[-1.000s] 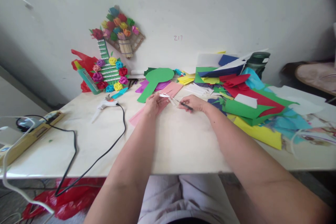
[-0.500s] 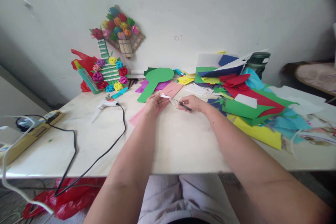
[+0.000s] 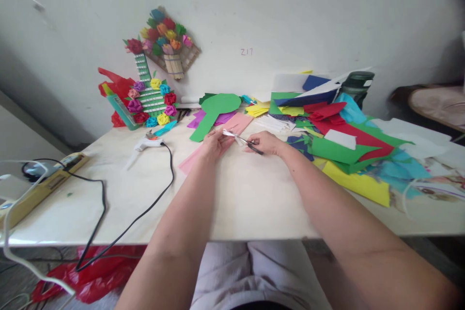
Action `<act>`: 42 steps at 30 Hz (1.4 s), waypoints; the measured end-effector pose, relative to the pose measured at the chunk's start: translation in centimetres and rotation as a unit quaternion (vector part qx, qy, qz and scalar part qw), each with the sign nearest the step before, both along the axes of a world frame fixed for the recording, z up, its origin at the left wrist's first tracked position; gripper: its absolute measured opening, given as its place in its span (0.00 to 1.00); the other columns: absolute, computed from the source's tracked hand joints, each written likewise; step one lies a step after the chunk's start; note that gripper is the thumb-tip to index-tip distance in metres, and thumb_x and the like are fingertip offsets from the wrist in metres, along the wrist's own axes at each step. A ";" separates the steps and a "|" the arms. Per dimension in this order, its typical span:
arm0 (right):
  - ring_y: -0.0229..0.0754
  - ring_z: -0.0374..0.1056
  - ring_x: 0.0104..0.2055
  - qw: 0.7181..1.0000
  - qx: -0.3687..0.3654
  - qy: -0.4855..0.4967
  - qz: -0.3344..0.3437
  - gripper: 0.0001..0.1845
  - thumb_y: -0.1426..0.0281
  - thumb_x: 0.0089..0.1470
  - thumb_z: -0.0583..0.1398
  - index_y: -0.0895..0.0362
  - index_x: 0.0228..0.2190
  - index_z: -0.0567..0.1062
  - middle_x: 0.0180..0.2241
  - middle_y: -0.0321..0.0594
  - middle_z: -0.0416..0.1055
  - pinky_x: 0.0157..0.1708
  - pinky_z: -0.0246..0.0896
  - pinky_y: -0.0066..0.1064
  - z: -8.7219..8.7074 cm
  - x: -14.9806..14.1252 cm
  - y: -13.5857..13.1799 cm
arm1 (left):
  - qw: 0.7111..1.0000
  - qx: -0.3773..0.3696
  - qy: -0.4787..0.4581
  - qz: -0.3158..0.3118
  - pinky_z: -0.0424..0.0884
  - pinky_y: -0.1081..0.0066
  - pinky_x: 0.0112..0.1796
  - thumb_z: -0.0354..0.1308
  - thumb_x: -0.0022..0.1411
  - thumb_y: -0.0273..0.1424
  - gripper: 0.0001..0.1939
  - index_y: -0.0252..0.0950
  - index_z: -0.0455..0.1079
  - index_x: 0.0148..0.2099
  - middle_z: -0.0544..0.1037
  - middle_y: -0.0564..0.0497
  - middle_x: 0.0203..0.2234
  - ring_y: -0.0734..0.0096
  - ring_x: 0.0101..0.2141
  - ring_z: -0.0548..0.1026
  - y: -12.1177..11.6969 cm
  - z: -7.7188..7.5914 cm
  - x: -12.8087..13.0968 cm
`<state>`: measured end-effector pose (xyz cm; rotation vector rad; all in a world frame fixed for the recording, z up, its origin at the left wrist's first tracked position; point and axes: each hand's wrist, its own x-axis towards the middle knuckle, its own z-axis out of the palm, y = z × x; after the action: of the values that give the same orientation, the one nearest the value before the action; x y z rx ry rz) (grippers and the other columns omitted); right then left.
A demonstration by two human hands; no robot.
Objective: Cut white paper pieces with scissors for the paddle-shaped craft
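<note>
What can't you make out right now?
All in the head view:
Grip of the scissors: partly covered by the right hand.
Whether the blades touch the white paper: too small.
Base of the dark green bottle: behind papers.
Near end of power strip: left edge cuts it.

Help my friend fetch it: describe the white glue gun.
On the long white table stands a green, guitar-shaped board edged with colourful paper roses. In front of it lies a white plastic glue gun. Unlike the turquoise paper piece beside it, it trails a black cord.
</note>
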<state>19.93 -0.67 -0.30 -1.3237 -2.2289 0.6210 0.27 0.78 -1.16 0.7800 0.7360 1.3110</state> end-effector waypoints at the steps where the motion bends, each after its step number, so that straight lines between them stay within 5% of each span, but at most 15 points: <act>1: 0.31 0.58 0.18 1.000 0.001 -0.004 -0.001 0.20 0.54 0.39 0.59 0.56 0.30 0.76 0.15 0.30 0.64 0.20 0.47 0.23 0.0 0.0 0.0 | 1.000 -0.003 0.001 0.000 0.72 0.65 0.37 0.49 0.56 0.24 0.07 0.27 0.67 0.36 0.76 0.42 0.28 0.66 0.31 0.76 0.0 0.0 0.0; 33: 0.32 0.58 0.22 0.995 -0.048 0.076 0.031 0.22 0.55 0.35 0.61 0.59 0.30 0.77 0.19 0.32 0.66 0.21 0.49 0.24 0.1 -0.3 0.1 | 0.999 0.001 -0.030 0.023 0.71 0.60 0.39 0.48 0.59 0.26 0.07 0.29 0.65 0.32 0.76 0.42 0.27 0.66 0.30 0.76 -0.2 0.3 0.3; 42: 0.34 0.60 0.24 0.999 0.002 0.049 0.001 0.20 0.56 0.35 0.62 0.56 0.29 0.77 0.20 0.33 0.68 0.23 0.51 0.24 0.2 -0.2 0.0 | 0.999 -0.003 -0.020 0.044 0.72 0.67 0.36 0.49 0.59 0.26 0.08 0.27 0.66 0.30 0.75 0.43 0.25 0.70 0.26 0.75 -0.5 0.5 0.4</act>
<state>19.71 -0.68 -0.11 -1.2614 -2.1512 0.6675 0.67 0.32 -0.63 0.7208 0.7490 1.3986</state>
